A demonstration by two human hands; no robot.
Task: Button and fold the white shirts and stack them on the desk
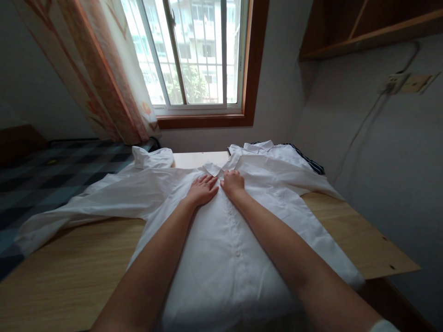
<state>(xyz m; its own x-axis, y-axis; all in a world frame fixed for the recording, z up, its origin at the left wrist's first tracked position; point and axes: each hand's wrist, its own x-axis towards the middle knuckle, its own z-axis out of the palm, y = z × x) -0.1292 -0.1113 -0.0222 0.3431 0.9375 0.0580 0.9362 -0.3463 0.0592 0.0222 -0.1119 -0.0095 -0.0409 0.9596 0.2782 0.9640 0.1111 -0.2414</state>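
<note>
A white button-up shirt (207, 249) lies spread face up, its collar toward the window and its sleeves out to both sides. My left hand (203, 190) rests on the cloth just below the collar, fingers stretched out and lying flat, holding nothing. Beside it, close to the button line, my right hand (233, 182) has its fingers curled at the collar's right side. Whatever cloth lies under those curled fingers is hidden. The front placket with small buttons runs down the middle between my forearms.
The wooden board (86, 258) lies under the shirt. Folded white clothing (277, 152) sits at the back right over dark striped fabric. Another white bundle (155, 158) is at the back left, near a checkered bed (69, 161). A window, curtain, shelf and wall socket surround the area.
</note>
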